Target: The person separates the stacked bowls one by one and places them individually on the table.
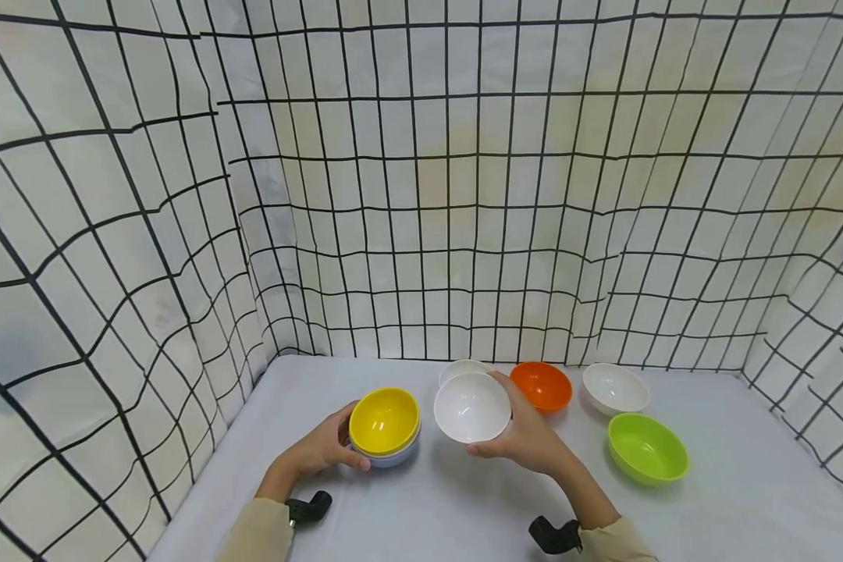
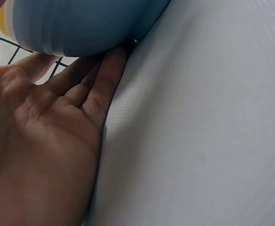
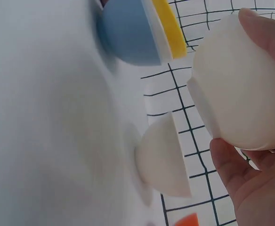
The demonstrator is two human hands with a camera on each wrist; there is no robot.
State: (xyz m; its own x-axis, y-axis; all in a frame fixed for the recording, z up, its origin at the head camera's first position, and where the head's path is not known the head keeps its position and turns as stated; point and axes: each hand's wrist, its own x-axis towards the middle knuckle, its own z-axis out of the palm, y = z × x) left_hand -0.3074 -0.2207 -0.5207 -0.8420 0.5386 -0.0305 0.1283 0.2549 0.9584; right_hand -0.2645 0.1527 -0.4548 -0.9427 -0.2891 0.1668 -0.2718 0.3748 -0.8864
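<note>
White bowl (image 1: 472, 407) hangs above the table (image 1: 738, 499), tilted, its mouth turned up toward the head camera and its base-to-mouth axis leaning with it; the right hand (image 1: 530, 437) grips it, thumb and fingers on opposite sides. Across from it, the left hand (image 1: 323, 446) curls round a nested stack: yellow bowl (image 1: 382, 421) uppermost, blue bowl (image 1: 395, 460) lowest (a white rim (image 3: 157, 29) shows between), mouths facing up
</note>
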